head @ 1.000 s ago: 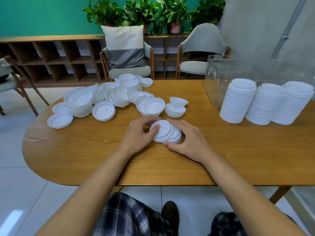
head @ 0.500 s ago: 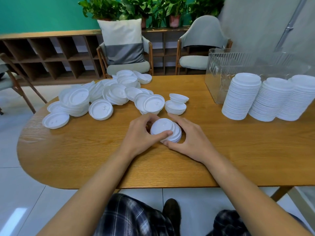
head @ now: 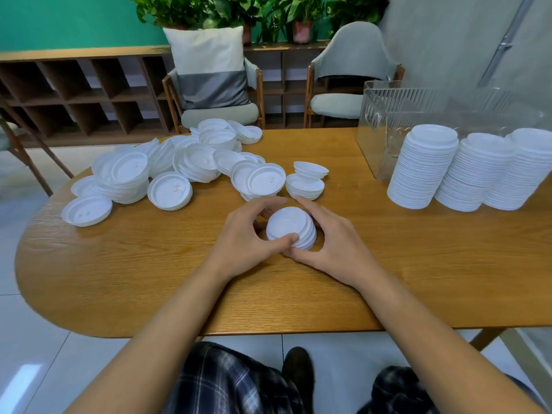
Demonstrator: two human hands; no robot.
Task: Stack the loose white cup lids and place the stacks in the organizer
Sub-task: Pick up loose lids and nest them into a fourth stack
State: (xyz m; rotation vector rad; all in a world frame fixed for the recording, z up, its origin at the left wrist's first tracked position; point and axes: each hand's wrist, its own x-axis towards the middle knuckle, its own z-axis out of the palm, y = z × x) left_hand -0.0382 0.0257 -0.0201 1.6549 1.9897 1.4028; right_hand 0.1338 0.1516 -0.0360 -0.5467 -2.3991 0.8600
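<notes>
Tabletop (head: 149,279) of warm wood grain, rounded at its left end, stands on pale floor tiles (head: 30,339). Near its front middle sits a short stack of lids (head: 289,227). The left hand (head: 245,237) curls round its left side with the thumb at the near rim, and the right hand (head: 331,243) cups its right side. Loose lids (head: 185,165) sprawl across the far left. Three tall stacks (head: 424,171) stand at the right, just before a clear ribbed organizer (head: 388,115). Behind are two chairs (head: 337,104), a grey-and-white cushion (head: 209,64) on the left one, open shelving (head: 74,91), potted plants (head: 268,13) and a teal wall (head: 59,22).
</notes>
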